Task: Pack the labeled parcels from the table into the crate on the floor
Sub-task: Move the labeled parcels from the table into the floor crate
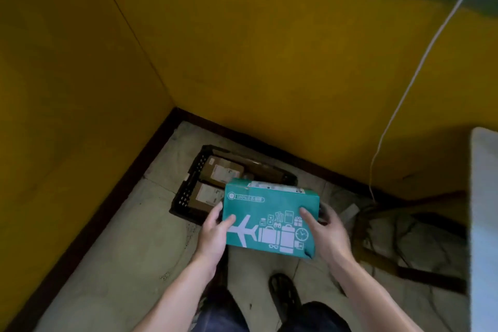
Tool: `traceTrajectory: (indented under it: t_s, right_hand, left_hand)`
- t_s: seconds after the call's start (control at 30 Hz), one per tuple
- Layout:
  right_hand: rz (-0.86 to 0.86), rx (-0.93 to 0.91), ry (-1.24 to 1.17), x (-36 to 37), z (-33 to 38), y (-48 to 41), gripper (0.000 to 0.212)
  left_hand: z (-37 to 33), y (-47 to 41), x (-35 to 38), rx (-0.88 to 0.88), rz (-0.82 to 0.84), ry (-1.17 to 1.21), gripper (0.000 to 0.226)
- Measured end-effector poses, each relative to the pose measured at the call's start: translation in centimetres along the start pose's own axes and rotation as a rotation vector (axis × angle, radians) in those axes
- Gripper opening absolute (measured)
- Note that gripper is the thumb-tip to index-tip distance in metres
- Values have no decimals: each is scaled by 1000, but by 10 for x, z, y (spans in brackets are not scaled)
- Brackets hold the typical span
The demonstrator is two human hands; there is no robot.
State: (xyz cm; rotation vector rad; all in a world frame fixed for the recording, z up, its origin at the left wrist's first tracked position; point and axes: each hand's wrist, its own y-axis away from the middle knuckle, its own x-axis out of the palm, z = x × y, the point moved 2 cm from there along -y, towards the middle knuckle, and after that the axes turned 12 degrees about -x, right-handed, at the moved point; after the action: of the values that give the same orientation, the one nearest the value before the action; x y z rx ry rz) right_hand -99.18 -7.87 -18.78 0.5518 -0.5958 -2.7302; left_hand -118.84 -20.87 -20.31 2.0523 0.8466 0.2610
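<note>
**Teal parcel held over the floor, crate waiting in the corner**

You hold the teal parcel (270,219) in the air with both hands, above the floor and just on the near side of the black crate (188,188). Your left hand (215,234) grips its left end, thumb lying on the printed face and fingers curled behind. Your right hand (327,234) clasps the right end the same way. A white label (277,186) shows on the parcel's top edge.

The crate sits in the corner by the yellow walls and already holds cargo. Two brown parcels lie flat along its left side, one far (222,170) and one near (206,194), each with a pale label facing up. A darker parcel (266,172) appears to fill the far right. The near right part is hidden behind the teal parcel, so you cannot tell whether it is free.

To do this step well, you probably need to carry the parcel forward over the rim, keep it level, and lower it into whatever gap shows. Let go only once it rests, label up if it fits. The worktop (485,197) edges in at the right.
</note>
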Motion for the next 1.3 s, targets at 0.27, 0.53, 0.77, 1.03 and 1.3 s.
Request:
traceTrajectory:
  t_s: [0.27, 0.53, 0.77, 1.03, 1.3]
  right_hand:
    - [-3, 156, 100, 76, -80, -21, 86]
    - [-216, 311, -127, 126, -174, -81, 42]
    - [-414, 414, -404, 191, -255, -147, 35]
    - [-547, 655, -730, 235, -329, -196, 41]
    - [-466, 819, -892, 245, -358, -248, 37]
  left_hand:
    - [6, -118, -20, -126, 179, -167, 38]
    - [22, -245, 35, -22, 108, -379, 68]
    - [111, -332, 77, -162, 124, -82, 65]
    - [172, -409, 93, -212, 137, -401, 50]
    - [176, -464, 123, -75, 78, -432, 50]
